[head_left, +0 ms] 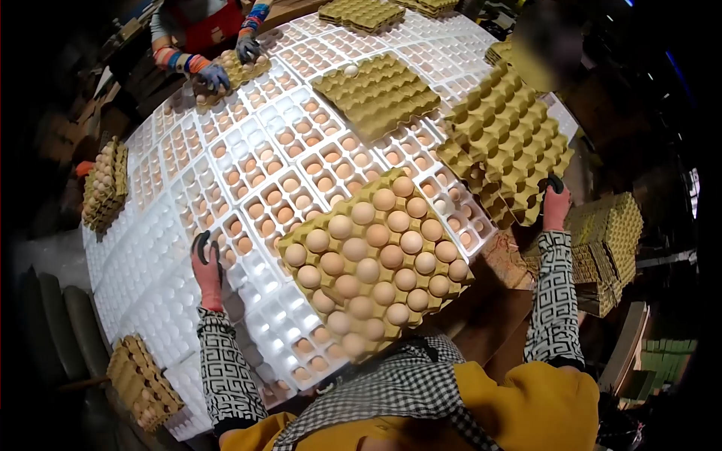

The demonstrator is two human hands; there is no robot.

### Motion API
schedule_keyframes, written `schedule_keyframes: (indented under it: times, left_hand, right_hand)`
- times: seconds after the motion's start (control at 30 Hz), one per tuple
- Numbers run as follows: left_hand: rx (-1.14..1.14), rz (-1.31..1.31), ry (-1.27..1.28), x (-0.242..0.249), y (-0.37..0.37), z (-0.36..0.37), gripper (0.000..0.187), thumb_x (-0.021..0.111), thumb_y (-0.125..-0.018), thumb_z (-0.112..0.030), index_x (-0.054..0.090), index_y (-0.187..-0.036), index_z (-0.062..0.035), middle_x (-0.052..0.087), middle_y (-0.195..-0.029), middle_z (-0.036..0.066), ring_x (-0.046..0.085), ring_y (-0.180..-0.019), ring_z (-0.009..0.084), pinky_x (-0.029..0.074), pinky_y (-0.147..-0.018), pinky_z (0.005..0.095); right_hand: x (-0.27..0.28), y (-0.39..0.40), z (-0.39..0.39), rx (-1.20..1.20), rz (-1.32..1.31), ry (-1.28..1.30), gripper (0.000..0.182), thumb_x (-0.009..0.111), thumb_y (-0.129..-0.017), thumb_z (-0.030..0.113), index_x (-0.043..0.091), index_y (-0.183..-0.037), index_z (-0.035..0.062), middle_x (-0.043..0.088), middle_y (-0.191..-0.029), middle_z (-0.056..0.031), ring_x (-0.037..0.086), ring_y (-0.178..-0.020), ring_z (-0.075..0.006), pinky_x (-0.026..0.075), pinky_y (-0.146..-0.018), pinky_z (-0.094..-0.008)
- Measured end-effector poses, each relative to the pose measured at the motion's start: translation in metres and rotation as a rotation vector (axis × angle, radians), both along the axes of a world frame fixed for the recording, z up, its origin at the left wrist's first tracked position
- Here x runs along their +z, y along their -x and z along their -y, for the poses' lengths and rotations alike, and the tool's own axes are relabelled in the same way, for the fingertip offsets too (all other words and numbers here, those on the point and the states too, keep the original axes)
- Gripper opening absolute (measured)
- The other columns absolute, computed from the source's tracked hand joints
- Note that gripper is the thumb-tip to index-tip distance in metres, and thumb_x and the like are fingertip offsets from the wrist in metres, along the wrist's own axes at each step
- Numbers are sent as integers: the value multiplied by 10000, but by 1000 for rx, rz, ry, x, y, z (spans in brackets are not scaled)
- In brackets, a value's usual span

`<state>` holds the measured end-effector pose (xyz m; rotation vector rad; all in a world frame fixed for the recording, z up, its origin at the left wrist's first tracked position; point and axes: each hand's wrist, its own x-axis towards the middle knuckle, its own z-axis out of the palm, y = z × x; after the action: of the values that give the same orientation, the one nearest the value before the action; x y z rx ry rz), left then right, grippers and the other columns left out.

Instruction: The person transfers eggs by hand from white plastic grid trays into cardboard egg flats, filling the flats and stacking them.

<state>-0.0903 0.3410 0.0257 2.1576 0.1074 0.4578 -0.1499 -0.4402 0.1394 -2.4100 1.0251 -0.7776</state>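
A yellowish pulp tray full of brown eggs lies on the white plastic trays in front of me. My left hand, in a pink glove with dark fingertips, is over the white trays left of it; its fingers are apart and hold nothing. On the right, my right hand, gloved alike, grips the lower right edge of an empty pulp tray. That tray is tilted, with more pulp tray edges under it. Another pulp tray with a single egg near its top lies farther back.
Across the table a person's gloved hands touch a pulp tray with eggs. Stacked pulp trays stand at the right. Egg-filled pulp trays sit at the left edge, and another at the lower left. More pulp trays lie at the back.
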Motion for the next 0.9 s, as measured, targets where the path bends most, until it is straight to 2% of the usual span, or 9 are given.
schedule_keyframes:
  times: [0.13, 0.27, 0.4, 0.47, 0.5, 0.57, 0.77, 0.87, 0.9]
  left_hand:
    - [-142, -112, 178, 66, 64, 87, 345, 600, -890, -37, 621, -1232, -2, 612, -1268, 125, 545, -1222, 227, 395, -1054, 332]
    - [-239, -120, 63, 112, 90, 139, 371, 637, -835, -21, 647, -1207, -22, 617, -1251, 128, 540, -1230, 285, 405, -1049, 359]
    - [-317, -128, -133, 135, 80, 177, 442, 701, -771, -63, 650, -1210, -67, 608, -1274, 138, 549, -1207, 324, 425, -1041, 392]
    - [-402, -89, -227, 137, 65, 204, 527, 745, -738, -152, 625, -1248, -95, 596, -1294, 138, 525, -1232, 342, 402, -1061, 426]
    - [-440, -74, -291, 140, 54, 225, 536, 752, -736, -213, 627, -1245, -99, 593, -1297, 142, 514, -1243, 353, 389, -1071, 443]
    - [-499, -50, -542, 152, 33, 272, 607, 766, -761, -257, 576, -1324, -138, 567, -1346, 133, 474, -1299, 345, 333, -1119, 469]
    - [-659, -133, -694, 129, -15, 302, 437, 729, -786, -283, 632, -1179, -117, 665, -1090, 128, 639, -1015, 287, 429, -1027, 471]
    - [-499, -172, 391, 145, -4, 260, 356, 645, -844, -200, 614, -1159, -39, 666, -1024, 73, 644, -1038, 242, 522, -917, 394]
    - [-474, -212, 744, 152, -2, 244, 348, 620, -837, -151, 612, -1150, 0, 665, -1038, 80, 645, -1051, 240, 519, -926, 368]
  right_hand:
    - [-142, -12, 83, 40, -401, 450, 283, 568, -921, 271, 682, -1042, 43, 689, -1027, -168, 628, -985, -336, 511, -812, -407]
    - [-148, -8, 102, 214, -528, 218, 344, 635, -869, 300, 656, -1142, 92, 666, -1118, -176, 610, -1066, -352, 486, -925, -435]
    - [-104, -12, 108, 458, -823, 348, 436, 603, -905, 364, 614, -1236, 79, 671, -1147, -170, 617, -1085, -333, 496, -911, -426]
    - [-33, -44, 13, 403, -477, 302, 478, 635, -890, 337, 588, -1298, 92, 690, -1141, -141, 671, -1002, -306, 523, -872, -405]
    - [-27, -58, -29, 678, -58, -41, 499, 671, -868, 281, 575, -1329, 114, 709, -1079, -127, 694, -901, -240, 544, -798, -360]
    - [27, -68, -146, 984, -293, -481, 521, 670, -849, 232, 562, -1356, 186, 714, -1013, -114, 673, -801, -190, 547, -759, -303]
    - [31, -104, -240, 1237, -655, 160, 567, 703, -753, 409, 615, -1255, 161, 695, -1039, -125, 662, -951, -286, 509, -844, -377]
    - [19, -74, -218, 1175, -178, 9, 506, 670, -811, 342, 608, -1260, 119, 681, -1088, -101, 665, -958, -273, 519, -879, -382]
    - [19, -71, -207, 1164, -47, -602, 474, 650, -836, 306, 603, -1257, 92, 667, -1094, -85, 659, -964, -265, 518, -909, -388]
